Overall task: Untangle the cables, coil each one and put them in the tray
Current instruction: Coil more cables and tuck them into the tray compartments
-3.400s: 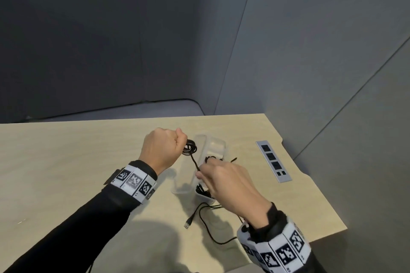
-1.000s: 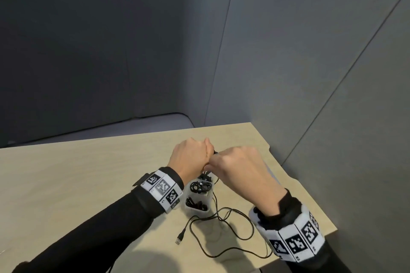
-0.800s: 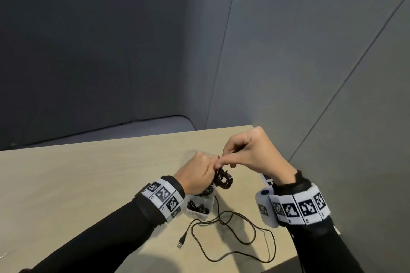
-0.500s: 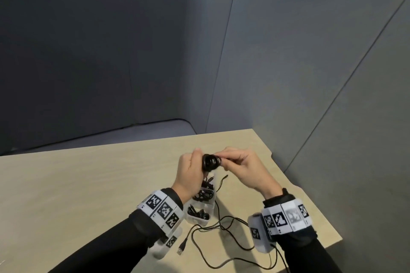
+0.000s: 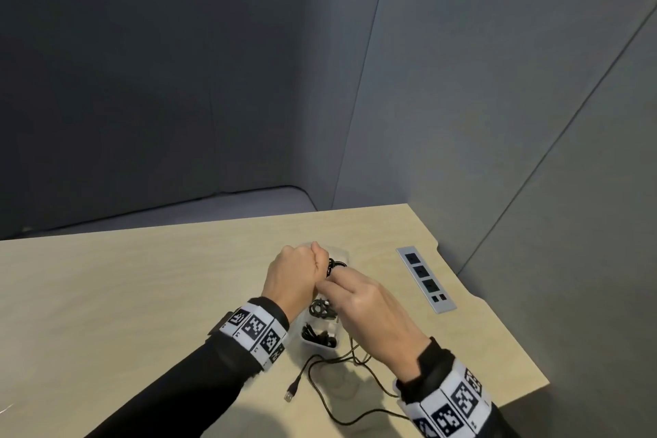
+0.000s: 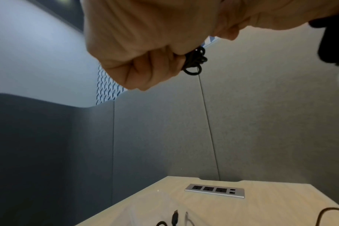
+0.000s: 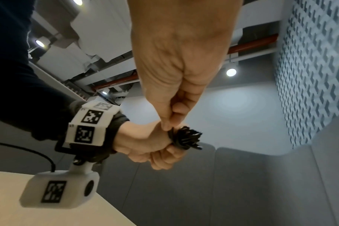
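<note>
My left hand [image 5: 295,272] is a fist that grips a small black cable coil [image 5: 332,265], held above the far end of the clear tray [image 5: 343,254]. In the left wrist view the coil [image 6: 194,60] sticks out past the curled fingers. My right hand [image 5: 355,295] meets it from the right, and its thumb and fingertips pinch the same coil [image 7: 186,139]. Two coiled black cables [image 5: 321,308] lie in the tray's near compartments. A loose black cable [image 5: 320,388] with a USB plug [image 5: 292,393] trails over the table in front of the tray.
A silver power socket strip [image 5: 425,279] is set into the wooden table [image 5: 124,295] to the right of the tray. Grey partition walls close off the back and right. The table's right edge runs just beyond the strip.
Both hands have come down from chest height to just over the tray's far end, still joined on the coil. The right hand turned from beside the coil to pinching it from the near side.
</note>
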`<state>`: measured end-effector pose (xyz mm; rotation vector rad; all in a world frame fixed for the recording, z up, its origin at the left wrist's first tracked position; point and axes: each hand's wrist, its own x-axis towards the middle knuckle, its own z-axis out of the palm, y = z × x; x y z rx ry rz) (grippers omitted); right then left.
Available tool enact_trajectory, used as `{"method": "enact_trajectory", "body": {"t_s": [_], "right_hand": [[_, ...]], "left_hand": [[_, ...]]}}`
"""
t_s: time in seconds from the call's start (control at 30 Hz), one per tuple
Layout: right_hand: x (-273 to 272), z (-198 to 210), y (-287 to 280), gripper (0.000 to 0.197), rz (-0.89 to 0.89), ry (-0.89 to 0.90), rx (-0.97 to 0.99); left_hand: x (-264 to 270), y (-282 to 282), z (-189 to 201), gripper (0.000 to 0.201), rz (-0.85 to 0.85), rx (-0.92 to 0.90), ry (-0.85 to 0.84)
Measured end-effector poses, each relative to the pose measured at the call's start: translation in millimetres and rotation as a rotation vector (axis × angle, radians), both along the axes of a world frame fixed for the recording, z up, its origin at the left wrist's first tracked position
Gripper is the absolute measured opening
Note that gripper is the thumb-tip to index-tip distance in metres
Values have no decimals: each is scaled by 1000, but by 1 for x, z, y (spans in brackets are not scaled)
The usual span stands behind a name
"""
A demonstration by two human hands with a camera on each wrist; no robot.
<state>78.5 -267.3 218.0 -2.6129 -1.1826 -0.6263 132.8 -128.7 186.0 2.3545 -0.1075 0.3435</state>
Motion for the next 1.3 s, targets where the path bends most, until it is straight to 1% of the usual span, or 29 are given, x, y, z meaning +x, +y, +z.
{"method": "enact_trajectory", "body": {"t_s": [0.07, 0.13, 0.2, 0.27, 0.3, 0.37, 0.4, 0.47, 0.5, 0.57, 0.67, 0.73, 0.8, 0.87, 0.93, 0.97, 1.03, 1.13, 1.17, 1.23, 1.3], "right_hand": [[10, 5, -7, 32, 24, 57, 78], [21, 13, -13, 20, 25, 201, 256], [29, 14, -15, 16, -42, 366, 405], [33, 7, -16, 17, -117, 584, 511], [33, 3, -16, 20, -134, 694, 560], [29, -6, -15, 28, -160, 920, 654], [27, -11, -15, 35, -186, 1017, 674], [25, -22, -15, 46, -249, 1157, 638], [24, -27, -14, 45, -262, 1217, 610], [23, -37, -13, 37, -258, 1308, 556], [24, -48, -11, 30, -269, 1305, 477], [26, -54, -8, 27, -296, 1286, 470], [31, -59, -6, 25, -321, 1312, 492], [37, -66, -3, 24, -328, 1327, 476], [48, -75, 0, 21, -373, 1293, 460], [55, -77, 1, 21, -414, 1266, 452], [71, -80, -1, 22, -504, 1192, 421], [104, -77, -10, 22, -606, 1024, 380], [116, -77, -14, 22, -632, 956, 365], [142, -80, -21, 20, -669, 834, 333], [163, -86, -24, 18, -679, 748, 285]], "left_hand": [[0, 3, 0, 49, -105, -8, -39], [-1, 5, -3, 54, -151, -40, -80], [-4, 5, -10, 59, -173, -37, -118], [-8, 6, -22, 67, -205, -21, -152], [-12, 7, -29, 65, -220, -4, -174], [-20, 11, -38, 56, -256, 0, -191], [-24, 12, -42, 51, -277, 23, -195], [-30, 15, -50, 48, -307, 98, -185], [-33, 17, -53, 48, -323, 133, -147], [-37, 21, -59, 47, -351, 212, -100], [-37, 25, -66, 46, -371, 330, -87], [-34, 26, -71, 46, -348, 343, -102], [-28, 26, -76, 47, -319, 313, -111], [-22, 25, -85, 48, -252, 254, -126], [-12, 26, -89, 47, -173, 149, -13], [-6, 28, -93, 46, -137, 87, 65], [3, 36, -103, 45, -76, 16, 169], [5, 55, -116, 43, 4, -39, 278], [4, 63, -122, 38, 34, -50, 305], [0, 79, -135, 24, 105, -27, 371], [-5, 96, -152, 16, 132, 47, 390]]}}
